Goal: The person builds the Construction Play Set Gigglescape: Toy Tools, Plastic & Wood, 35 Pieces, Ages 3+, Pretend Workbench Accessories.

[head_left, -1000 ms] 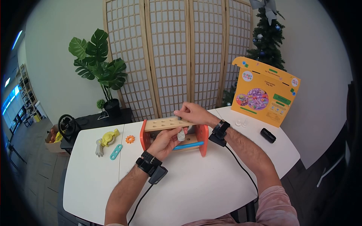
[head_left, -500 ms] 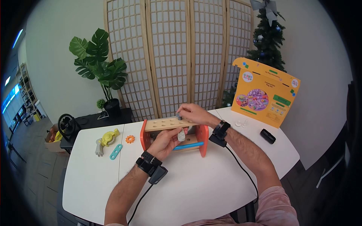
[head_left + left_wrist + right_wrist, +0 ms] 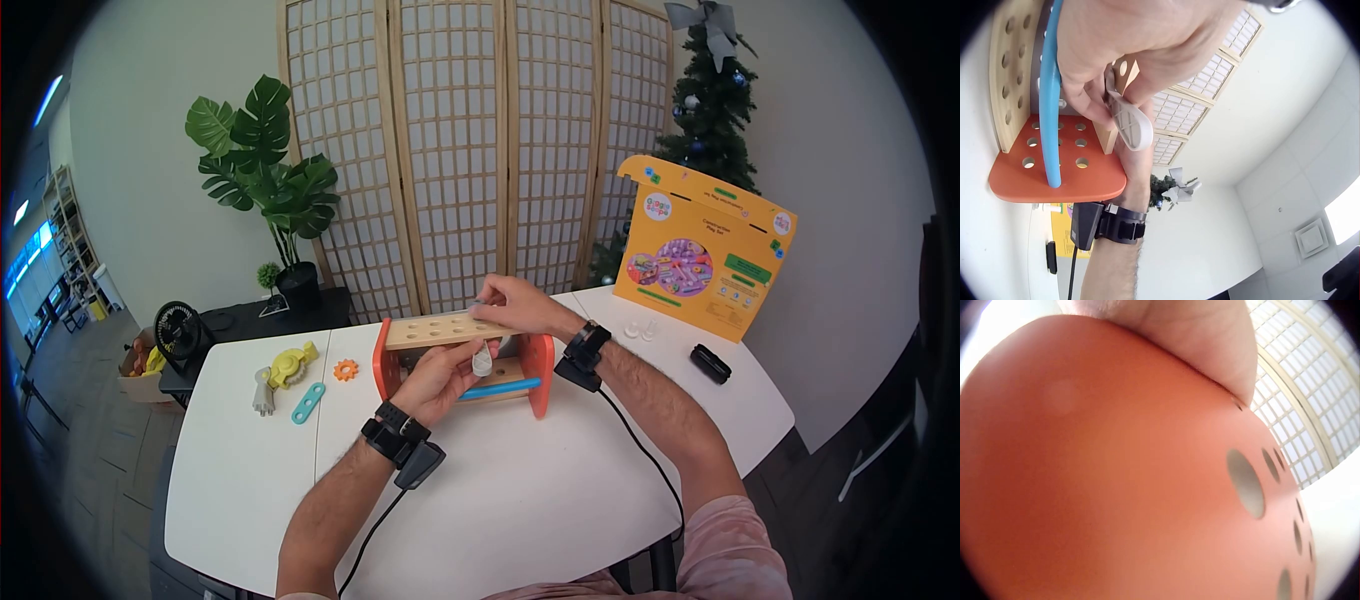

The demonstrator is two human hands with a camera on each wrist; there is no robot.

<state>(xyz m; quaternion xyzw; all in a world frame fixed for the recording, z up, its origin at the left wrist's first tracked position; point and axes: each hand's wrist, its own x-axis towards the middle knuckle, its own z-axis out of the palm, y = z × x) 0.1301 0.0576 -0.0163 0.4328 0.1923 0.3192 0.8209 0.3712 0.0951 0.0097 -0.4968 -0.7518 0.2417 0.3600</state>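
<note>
Toy workbench [image 3: 382,358], left hand [image 3: 436,384] pinching pale flat piece [image 3: 1133,127], right hand [image 3: 522,304] pinching grey piece [image 3: 477,304] on top

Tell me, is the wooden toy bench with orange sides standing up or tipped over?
Upright: the wooden toy bench stands on its orange sides, its holed wooden board across the top.

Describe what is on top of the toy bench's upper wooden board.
The right hand pinches a small grey piece over the right part of the upper wooden board; holes show to the left. Anything beneath the hand, and the piece's lower end, is covered.
</note>
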